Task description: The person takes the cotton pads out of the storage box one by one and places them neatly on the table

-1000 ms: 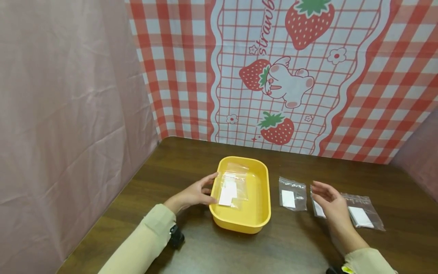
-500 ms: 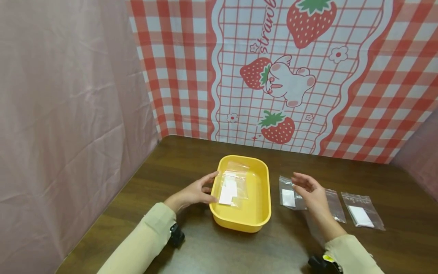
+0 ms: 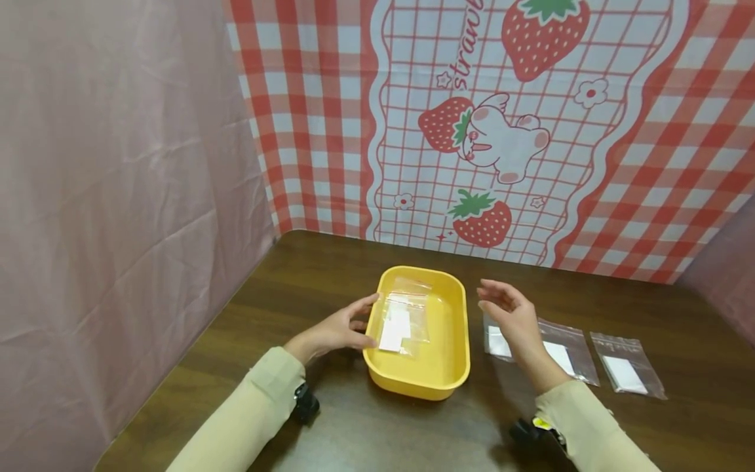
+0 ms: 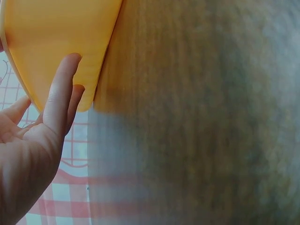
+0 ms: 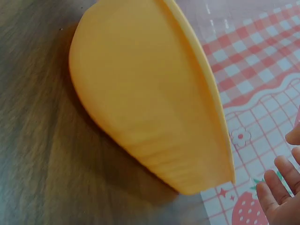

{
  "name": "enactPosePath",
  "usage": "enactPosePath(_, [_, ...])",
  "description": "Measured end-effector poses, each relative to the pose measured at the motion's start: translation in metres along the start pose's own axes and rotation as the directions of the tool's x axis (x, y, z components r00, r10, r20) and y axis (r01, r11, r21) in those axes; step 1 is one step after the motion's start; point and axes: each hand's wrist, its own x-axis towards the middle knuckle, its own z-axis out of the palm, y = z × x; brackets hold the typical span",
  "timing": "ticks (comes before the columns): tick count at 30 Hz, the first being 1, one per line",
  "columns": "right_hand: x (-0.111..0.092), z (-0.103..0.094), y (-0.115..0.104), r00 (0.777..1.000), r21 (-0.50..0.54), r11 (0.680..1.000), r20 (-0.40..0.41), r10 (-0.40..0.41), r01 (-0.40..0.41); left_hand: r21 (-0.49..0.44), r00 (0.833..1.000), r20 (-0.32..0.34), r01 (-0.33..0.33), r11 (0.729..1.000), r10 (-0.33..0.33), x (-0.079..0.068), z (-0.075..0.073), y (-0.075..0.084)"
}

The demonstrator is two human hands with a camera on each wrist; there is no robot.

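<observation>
Brown wooden table [image 3: 354, 432] stands before a red-and-white strawberry cloth [image 3: 318, 131]. Left hand [image 3: 333, 335] touches with spread, extended fingers the left wall of a yellow tray [image 3: 445, 341], probably for keeping it steady. Inside, overlapping bags [image 3: 402, 321] lie just right of these fingers. Right hand [image 3: 510, 321], fingers loosely bent and holding nothing visible, hangs right of the tray, partly hiding the leftmost bag [image 3: 497, 343]. 2 others, middle bag [image 3: 563, 347] and rightmost bag [image 3: 626, 373], continue this row, perhaps spaced for easy reach.

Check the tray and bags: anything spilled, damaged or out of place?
Nothing stands out. The yellow tray sits upright, the bags inside it overlap, and no spill or tear shows, though the right hand partly hides the nearest outside bag.
</observation>
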Motion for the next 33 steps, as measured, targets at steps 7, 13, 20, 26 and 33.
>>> enactPosePath(7, [0.009, 0.011, -0.012, 0.999, -0.005, 1.0, 0.052, 0.014, -0.014, 0.008, 1.0, -0.006, 0.01, 1.0, -0.01, 0.0, 0.001, 0.0])
enactPosePath(13, [0.019, 0.024, -0.023, 0.997, 0.034, 0.998, 0.067, 0.041, -0.043, 0.015, 1.0, -0.007, 0.018, 1.0, -0.018, 0.001, 0.0, 0.0])
enactPosePath(20, [0.033, 0.038, -0.029, 0.994, 0.0, 0.996, 0.07, 0.086, -0.086, 0.021, 1.0, -0.008, 0.013, 1.0, -0.012, 0.002, 0.0, 0.0])
enactPosePath(26, [0.045, 0.05, -0.029, 0.986, 0.018, 0.987, 0.062, 0.157, -0.159, 0.017, 1.0, 0.001, 0.002, 1.0, -0.002, 0.0, 0.001, 0.0])
enactPosePath(33, [0.059, 0.066, -0.025, 0.975, 0.027, 0.975, 0.054, 0.217, -0.219, 0.015, 1.0, -0.004, -0.004, 1.0, 0.004, 0.0, 0.001, 0.001])
